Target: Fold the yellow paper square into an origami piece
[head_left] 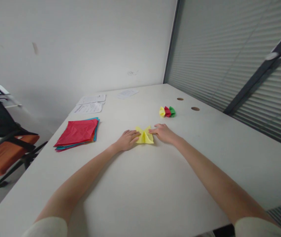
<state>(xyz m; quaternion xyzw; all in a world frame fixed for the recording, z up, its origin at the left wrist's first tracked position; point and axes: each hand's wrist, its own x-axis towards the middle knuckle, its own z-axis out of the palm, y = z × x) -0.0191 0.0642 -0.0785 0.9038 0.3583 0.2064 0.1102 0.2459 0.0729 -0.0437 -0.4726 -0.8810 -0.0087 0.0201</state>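
In the head view, a yellow sheet of folded paper (144, 137) lies on the white table between my hands, with creases fanning out from its middle and a raised fold at the centre. My left hand (127, 140) rests palm down at its left side, fingers spread and their tips over the paper. From the right, my right hand (163, 132) touches the upper right corner with one digit, its other fingers stretched out and apart from it. The undersides of both hands are hidden.
A stack of coloured paper sheets (77, 133), red on top, lies to the left. Beyond my right hand sits a small folded paper piece (167, 112) in yellow, red and green. Printed pages (89, 105) lie farther back. Two round holes (195, 108) pierce the tabletop near the blinds. An orange chair (12, 154) stands left.
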